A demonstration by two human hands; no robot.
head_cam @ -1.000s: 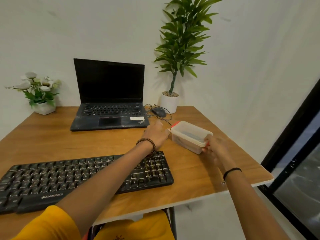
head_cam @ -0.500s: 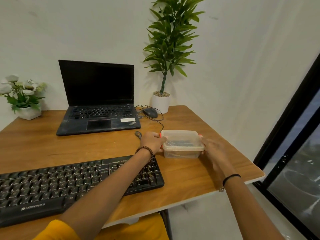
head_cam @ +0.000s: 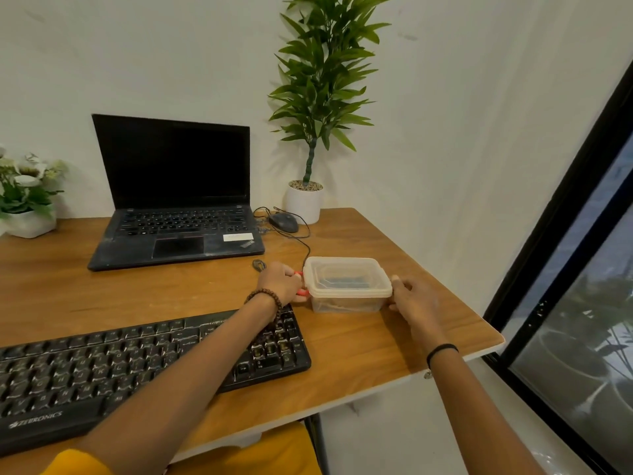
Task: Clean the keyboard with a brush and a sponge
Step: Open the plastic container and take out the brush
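A black keyboard (head_cam: 113,365) lies along the near edge of the wooden desk (head_cam: 346,354), partly covered by my left forearm. To its right a clear plastic box (head_cam: 346,286) with a lid and red side clips stands flat on the desk; something dark shows dimly inside. My left hand (head_cam: 279,282) grips the red clip on the box's left end. My right hand (head_cam: 412,298) holds the box's right end, fingers curled round the lid's edge. No brush or sponge is plainly in view.
An open black laptop (head_cam: 174,207) stands at the back, with a wired mouse (head_cam: 283,222) and its cable to its right. A tall potted plant (head_cam: 308,197) is at the back right corner, a flower pot (head_cam: 27,214) at the back left. A dark window frame (head_cam: 561,234) is at the right.
The box was held tilted above the desk a second ago; now it stands flat on the desk, squared to me, with both hands at its ends.
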